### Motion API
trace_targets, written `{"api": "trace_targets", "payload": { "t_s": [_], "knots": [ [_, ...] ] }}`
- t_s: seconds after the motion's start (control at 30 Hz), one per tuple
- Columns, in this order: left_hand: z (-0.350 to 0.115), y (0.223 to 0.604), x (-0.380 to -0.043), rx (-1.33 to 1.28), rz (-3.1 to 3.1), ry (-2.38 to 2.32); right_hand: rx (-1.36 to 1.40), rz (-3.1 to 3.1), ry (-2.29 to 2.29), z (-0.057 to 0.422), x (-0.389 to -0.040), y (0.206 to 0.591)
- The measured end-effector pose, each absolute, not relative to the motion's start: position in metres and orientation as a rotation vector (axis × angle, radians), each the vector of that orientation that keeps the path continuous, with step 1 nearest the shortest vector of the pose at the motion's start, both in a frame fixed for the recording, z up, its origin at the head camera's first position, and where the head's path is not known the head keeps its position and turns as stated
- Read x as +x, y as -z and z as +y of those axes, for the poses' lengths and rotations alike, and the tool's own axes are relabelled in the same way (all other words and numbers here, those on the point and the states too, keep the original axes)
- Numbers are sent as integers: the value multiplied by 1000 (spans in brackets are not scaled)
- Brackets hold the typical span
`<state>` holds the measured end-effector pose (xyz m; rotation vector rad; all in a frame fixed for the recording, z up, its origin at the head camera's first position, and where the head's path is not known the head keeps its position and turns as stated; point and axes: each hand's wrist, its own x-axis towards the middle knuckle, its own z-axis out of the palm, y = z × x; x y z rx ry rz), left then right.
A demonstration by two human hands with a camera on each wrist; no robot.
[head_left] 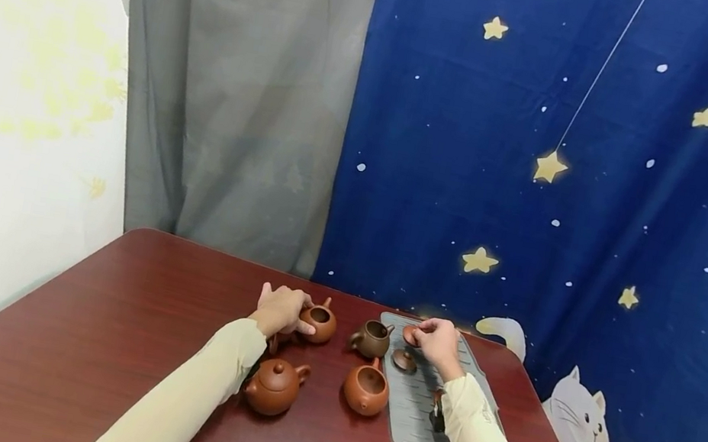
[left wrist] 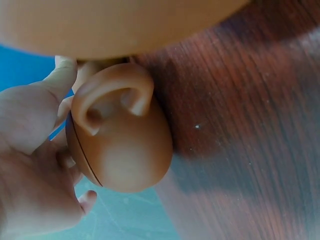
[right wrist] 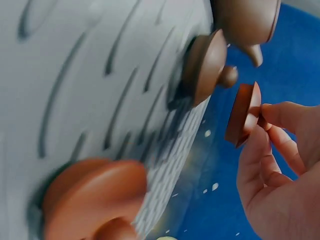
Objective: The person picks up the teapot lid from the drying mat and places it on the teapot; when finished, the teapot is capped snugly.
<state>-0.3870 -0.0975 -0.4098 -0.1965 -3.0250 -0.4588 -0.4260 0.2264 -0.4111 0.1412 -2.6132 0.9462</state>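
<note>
My left hand grips an open reddish-brown teapot at its side, thumb toward the front. Beneath that palm sits another teapot, its handle toward the wrist camera; the head view mostly hides it. My right hand pinches a small reddish teapot lid by its knob, held above the grey mat. A brown lid lies on the mat close to these fingers. In the right wrist view an orange lid lies nearer the camera.
A lidded teapot stands by the left forearm. Between the arms are a lidless dark brown teapot and a lidless orange teapot. A dark object is partly hidden by the right sleeve. Curtains hang behind the red-brown table.
</note>
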Motion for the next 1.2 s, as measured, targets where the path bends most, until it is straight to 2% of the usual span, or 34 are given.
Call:
{"api": "trace_targets", "payload": {
  "t_s": [0.37, 1.2],
  "knots": [
    [-98, 407, -385, -190, -3021, 496, 278, -2530, -954, 190, -412, 393],
    [-98, 405, -388, -172, -3030, 464, 346, -2543, -1056, 115, -400, 379]
  ]
}}
